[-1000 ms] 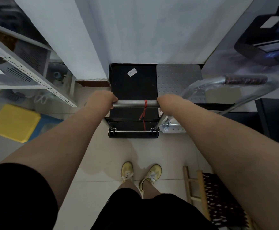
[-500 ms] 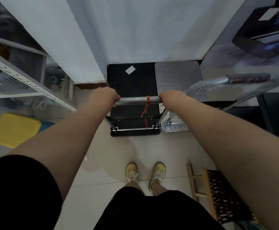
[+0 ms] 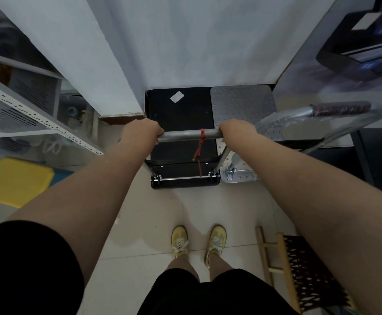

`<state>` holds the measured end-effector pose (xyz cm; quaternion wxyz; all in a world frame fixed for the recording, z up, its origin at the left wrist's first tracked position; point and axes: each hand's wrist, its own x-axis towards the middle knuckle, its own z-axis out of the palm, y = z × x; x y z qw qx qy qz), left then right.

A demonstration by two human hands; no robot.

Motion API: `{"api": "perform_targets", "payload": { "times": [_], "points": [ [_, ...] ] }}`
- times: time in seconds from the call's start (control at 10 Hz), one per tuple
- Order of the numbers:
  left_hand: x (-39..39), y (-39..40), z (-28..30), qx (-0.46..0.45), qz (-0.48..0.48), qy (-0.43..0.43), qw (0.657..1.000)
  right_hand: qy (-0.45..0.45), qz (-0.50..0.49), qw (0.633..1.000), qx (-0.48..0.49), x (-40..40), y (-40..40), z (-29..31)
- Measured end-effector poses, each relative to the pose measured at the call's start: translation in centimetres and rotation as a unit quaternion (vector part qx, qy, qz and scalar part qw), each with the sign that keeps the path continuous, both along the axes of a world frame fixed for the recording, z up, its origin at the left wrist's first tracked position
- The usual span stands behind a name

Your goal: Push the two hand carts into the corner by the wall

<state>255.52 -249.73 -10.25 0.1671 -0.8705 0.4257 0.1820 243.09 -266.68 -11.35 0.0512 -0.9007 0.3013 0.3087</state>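
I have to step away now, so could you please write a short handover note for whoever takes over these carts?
Left hand and right hand: both gripping the black cart's handle bar.
Black cart: far end at the wall, beside the pillar.
Silver cart: alongside on its right, also against the wall.
Done: both carts appear tucked into the corner.
Left: probably just let go and check they sit snug.

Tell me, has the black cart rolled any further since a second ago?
No. The black cart still has its far edge at the foot of the wall, level with the silver cart.
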Motion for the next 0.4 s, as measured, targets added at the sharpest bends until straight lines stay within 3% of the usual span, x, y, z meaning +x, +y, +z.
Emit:
{"api": "perform_targets", "payload": {
  "times": [0.2,0.3,0.4],
  "points": [
    [-0.9,0.8,0.7,-0.002,0.02,0.015,1.0,-0.009,-0.013,1.0,-0.01,-0.9,1.1,0.4],
    [-1.4,1.0,1.7,-0.006,0.039,0.057,0.998,-0.044,-0.047,0.997,0.042,-1.7,1.5,1.3],
    [-1.6,1.0,2.6,-0.08,0.109,0.109,0.985,-0.124,-0.105,0.98,0.114,-1.9,1.4,3.5]
  ]
}}
